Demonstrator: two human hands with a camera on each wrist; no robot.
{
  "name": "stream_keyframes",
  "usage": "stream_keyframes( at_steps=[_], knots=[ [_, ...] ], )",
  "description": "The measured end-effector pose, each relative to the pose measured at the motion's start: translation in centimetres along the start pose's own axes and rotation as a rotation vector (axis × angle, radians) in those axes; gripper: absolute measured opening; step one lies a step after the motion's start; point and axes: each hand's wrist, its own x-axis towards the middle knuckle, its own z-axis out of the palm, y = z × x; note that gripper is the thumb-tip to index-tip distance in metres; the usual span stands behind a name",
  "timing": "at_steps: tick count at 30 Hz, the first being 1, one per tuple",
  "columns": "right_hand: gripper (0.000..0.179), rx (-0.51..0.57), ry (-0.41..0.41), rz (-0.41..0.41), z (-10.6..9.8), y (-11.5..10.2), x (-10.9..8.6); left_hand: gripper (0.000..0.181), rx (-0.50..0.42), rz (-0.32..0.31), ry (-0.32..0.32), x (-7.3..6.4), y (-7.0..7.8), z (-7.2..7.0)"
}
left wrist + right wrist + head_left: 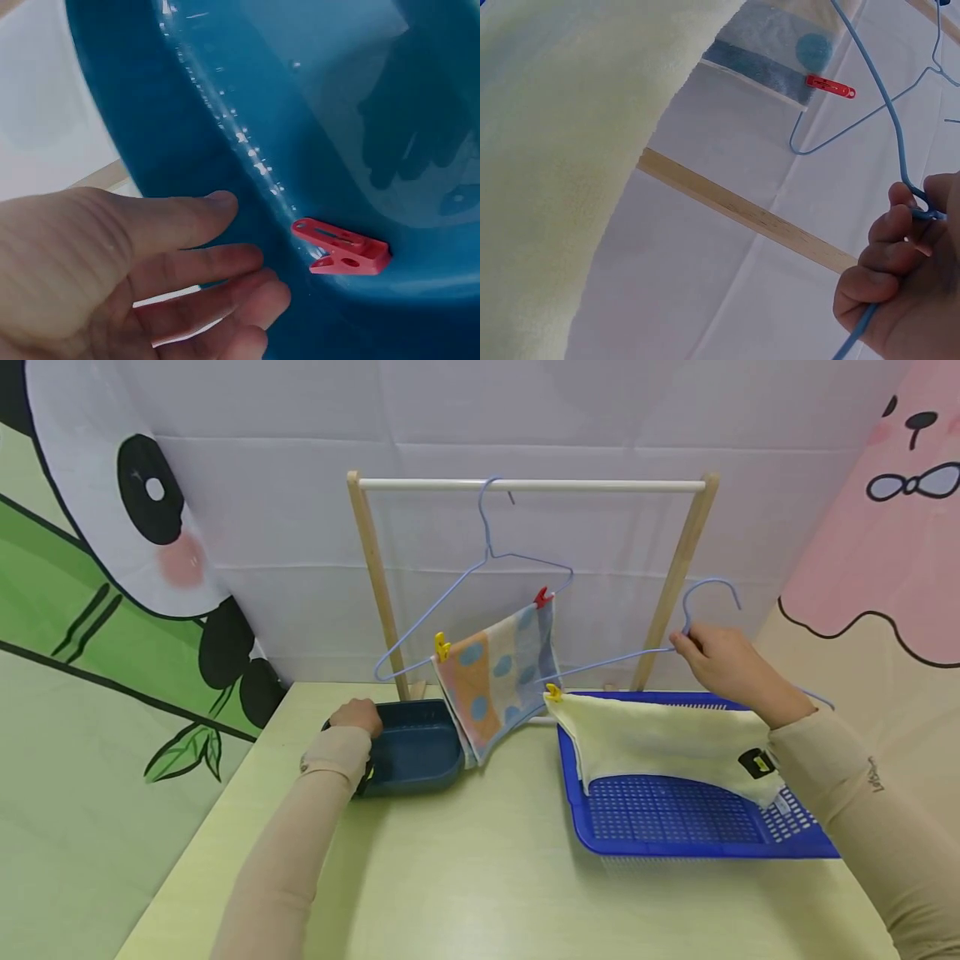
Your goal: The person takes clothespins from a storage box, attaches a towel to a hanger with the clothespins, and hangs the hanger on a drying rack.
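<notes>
While the right hand (731, 672) is clamped round the neck of a blue hanger (622, 659) at right of centre, a pale yellow cloth (660, 735) hangs from that hanger over the blue basket (675, 849), with a yellow clip (553, 693) at its left corner; the cloth's upper right corner is hidden behind the wrist, so I cannot tell whether anything pins it. Well apart from it, left of centre, the left hand (356, 717) reaches into a dark teal tub (420, 785), fingers loosely bent and thumb apart, near a loose red clip (346, 247) but not touching it. If that hidden corner is unpinned, a tilt of the hanger could let the cloth slide and bunch; a swing to the left might snag the patterned cloth (495, 668), which hangs from a second hanger (487, 531) on the white rod (600, 486) of the wooden rack. Basket and tub rest on a pale yellow-green table (450, 893). Behind, creased whitish sheeting fills the top, with a panda drawing (82, 510) upper left and a pink figure (885, 552) upper right
</notes>
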Motion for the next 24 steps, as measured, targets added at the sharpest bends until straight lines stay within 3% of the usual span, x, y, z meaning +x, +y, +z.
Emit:
stream_keyframes(
  at_steps=[13, 24],
  knots=[
    [0.04, -0.01, 0.004, 0.001, 0.2, 0.0, 0.0, 0.033, 0.022, -0.005, -0.074, 1.2, -0.4, 1.3],
    [0.04, -0.006, -0.001, -0.004, 0.2, -0.1, 0.0, 0.035, 0.02, -0.001, -0.083, 1.7, -0.2, 2.2]
  ],
)
